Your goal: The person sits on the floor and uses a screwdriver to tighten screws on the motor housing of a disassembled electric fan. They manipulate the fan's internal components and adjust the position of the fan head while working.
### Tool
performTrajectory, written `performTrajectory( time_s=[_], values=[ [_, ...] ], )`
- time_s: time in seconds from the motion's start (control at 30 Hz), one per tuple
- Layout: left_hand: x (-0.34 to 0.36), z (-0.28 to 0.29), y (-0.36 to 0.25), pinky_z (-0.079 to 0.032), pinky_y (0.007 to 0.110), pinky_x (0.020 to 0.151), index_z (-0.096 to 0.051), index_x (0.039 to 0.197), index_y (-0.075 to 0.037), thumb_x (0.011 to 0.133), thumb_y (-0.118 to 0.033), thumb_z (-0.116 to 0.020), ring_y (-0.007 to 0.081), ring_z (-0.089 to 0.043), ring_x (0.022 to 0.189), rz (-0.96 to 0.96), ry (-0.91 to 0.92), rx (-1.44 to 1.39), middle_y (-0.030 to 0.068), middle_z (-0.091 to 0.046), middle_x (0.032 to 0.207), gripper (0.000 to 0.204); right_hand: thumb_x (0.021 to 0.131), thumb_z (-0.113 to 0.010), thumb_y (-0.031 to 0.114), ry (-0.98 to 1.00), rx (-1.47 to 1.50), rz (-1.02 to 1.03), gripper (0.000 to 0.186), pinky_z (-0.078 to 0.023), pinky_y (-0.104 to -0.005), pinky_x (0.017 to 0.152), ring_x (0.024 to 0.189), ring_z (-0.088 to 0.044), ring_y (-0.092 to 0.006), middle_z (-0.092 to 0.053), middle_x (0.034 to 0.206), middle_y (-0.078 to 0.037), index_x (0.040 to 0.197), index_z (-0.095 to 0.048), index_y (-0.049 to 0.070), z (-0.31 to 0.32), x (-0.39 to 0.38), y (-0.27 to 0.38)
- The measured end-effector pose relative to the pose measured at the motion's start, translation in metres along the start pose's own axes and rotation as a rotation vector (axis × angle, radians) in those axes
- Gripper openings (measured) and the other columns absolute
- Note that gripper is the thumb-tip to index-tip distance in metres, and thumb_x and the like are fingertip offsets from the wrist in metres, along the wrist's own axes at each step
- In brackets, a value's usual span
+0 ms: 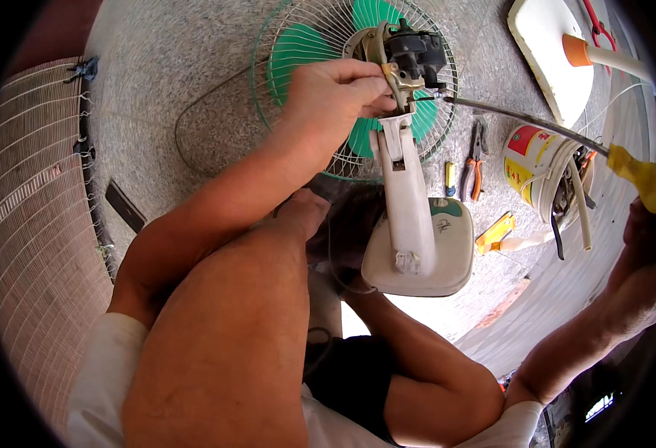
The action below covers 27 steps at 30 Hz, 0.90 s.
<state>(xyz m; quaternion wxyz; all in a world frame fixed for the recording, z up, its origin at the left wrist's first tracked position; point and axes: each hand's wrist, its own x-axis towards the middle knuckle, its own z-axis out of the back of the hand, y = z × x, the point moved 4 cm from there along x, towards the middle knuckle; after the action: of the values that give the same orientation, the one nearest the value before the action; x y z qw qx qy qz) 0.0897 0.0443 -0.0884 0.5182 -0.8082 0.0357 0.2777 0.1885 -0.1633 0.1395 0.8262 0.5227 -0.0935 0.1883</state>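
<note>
My left hand (346, 93) grips a brass-coloured bracket and tube at the neck of a dismantled fan, just below its black motor housing (414, 52). A white stand (402, 194) runs down from the neck to a rounded base (447, 254). Behind the motor is a round wire guard with green blades (298, 52). A long screwdriver (529, 119) reaches its tip to a small fitting right of the bracket; its yellow handle (630, 175) is in my right hand (641, 216), partly hidden at the dark right edge.
Pliers (475, 175), a small yellow tool (450, 179) and another yellow tool (496, 233) lie right of the stand. A bucket of tools (526, 160), a white board (537, 45) and red-handled tool (598, 26) are farther right. A phone-like object (125, 205) lies left, beside a mat (36, 187).
</note>
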Motion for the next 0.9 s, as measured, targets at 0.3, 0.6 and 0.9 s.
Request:
performTrajectory(
  time_s=[0.3, 0.6, 0.9],
  values=[
    [-0.001, 0.0, 0.001, -0.056, 0.032, 0.079, -0.064, 0.108, 0.007, 0.09, -0.011, -0.062, 0.0208, -0.069, 0.083, -0.031, -0.013, -0.011, 0.0145, -0.069, 0.095, 0.026, 0.087, -0.069, 0.042, 0.151, 0.073, -0.053, 0.039, -0.042, -0.0202, 0.041, 0.046, -0.056, -0.0118, -0.061, 0.062, -0.008, 0.087, -0.06, 0.004, -0.008, -0.006, -0.018],
    [0.004, 0.003, -0.005, -0.056, 0.03, 0.075, -0.065, 0.105, 0.006, 0.089, -0.013, -0.064, 0.0193, -0.068, 0.08, -0.05, -0.042, 0.047, 0.0122, -0.068, 0.091, 0.025, 0.099, -0.05, 0.033, 0.351, -0.178, 0.01, 0.04, -0.053, -0.0237, 0.072, 0.074, -0.067, -0.0125, -0.071, 0.093, -0.012, 0.123, -0.06, 0.001, -0.011, -0.01, -0.016],
    [0.007, 0.001, -0.005, -0.056, 0.03, 0.073, -0.066, 0.101, 0.005, 0.087, -0.012, -0.067, 0.0186, -0.068, 0.077, -0.036, -0.058, 0.042, 0.0117, -0.069, 0.09, 0.022, 0.102, -0.045, 0.035, 0.321, -0.241, 0.05, 0.044, -0.052, -0.0231, 0.074, 0.073, -0.066, -0.0117, -0.071, 0.09, -0.012, 0.124, -0.06, 0.0, -0.017, -0.01, -0.021]
  ],
)
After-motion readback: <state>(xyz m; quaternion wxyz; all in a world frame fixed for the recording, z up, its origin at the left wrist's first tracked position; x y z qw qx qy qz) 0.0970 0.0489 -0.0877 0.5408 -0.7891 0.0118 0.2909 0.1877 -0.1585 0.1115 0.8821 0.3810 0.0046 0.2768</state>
